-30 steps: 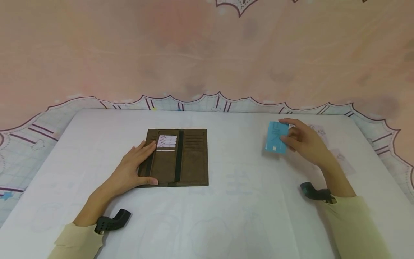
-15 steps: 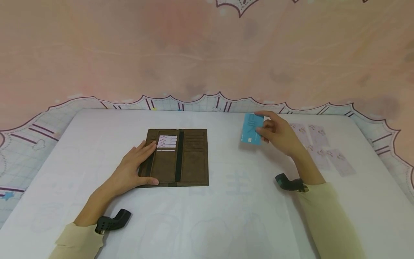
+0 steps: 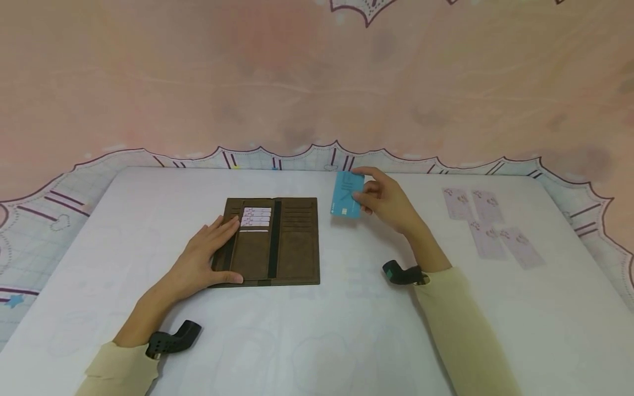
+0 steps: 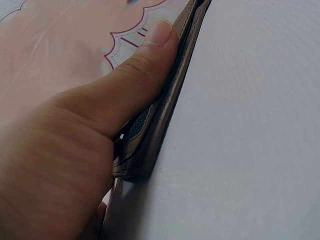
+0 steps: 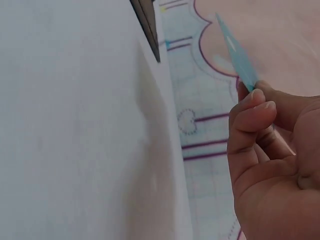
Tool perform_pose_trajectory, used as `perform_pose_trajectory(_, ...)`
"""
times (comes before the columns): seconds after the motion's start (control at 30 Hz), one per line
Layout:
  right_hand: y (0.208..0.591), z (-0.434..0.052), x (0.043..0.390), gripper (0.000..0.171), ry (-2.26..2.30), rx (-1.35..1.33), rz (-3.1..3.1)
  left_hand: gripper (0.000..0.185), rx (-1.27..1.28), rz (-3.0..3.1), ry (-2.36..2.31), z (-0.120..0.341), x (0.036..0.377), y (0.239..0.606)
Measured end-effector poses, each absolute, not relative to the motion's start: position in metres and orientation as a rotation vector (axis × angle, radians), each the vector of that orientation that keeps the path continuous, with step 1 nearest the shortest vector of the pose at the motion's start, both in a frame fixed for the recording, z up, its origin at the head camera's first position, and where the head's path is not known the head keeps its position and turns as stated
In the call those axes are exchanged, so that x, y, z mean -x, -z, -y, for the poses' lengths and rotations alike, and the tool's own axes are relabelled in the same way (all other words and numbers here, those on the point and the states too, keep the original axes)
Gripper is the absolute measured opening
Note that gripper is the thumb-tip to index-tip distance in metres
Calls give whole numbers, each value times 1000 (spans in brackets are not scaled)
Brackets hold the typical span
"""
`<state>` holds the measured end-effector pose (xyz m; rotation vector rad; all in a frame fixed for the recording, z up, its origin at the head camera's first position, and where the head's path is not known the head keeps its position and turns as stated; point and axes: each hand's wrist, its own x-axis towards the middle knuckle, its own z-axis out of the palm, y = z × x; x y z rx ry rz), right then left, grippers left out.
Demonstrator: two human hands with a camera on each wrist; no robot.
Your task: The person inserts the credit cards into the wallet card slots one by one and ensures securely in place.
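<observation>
Fingers of the right hand [image 3: 388, 201] pinch a flat light-blue plastic card [image 3: 346, 194] held above the white table [image 3: 346, 330], just right of the open brown leather wallet [image 3: 269, 241]. Left hand [image 3: 200, 258] rests flat, fingers relaxed, on the wallet's left flap.

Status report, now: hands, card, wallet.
Right hand pinches blue card, off the table. Left hand flat on open wallet. Nothing between card and wallet.

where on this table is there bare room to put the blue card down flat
Bare table runs along the near edge, in front of the wallet, and between wallet and the pale cards. Crowded: the left hand on the wallet, the right hand with the blue card.
</observation>
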<state>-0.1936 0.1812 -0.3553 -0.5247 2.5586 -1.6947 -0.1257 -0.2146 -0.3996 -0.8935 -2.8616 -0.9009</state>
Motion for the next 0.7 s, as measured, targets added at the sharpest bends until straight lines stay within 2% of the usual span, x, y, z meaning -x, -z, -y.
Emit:
perform_pose_trajectory(0.37,364,-140,200,46,1733,579,-2479,108,894,2854,903,216,127,402)
perform_pose_trajectory(0.7,372,-111,203,46,1804,500,-2387,108,864,2883,924,217,126,400)
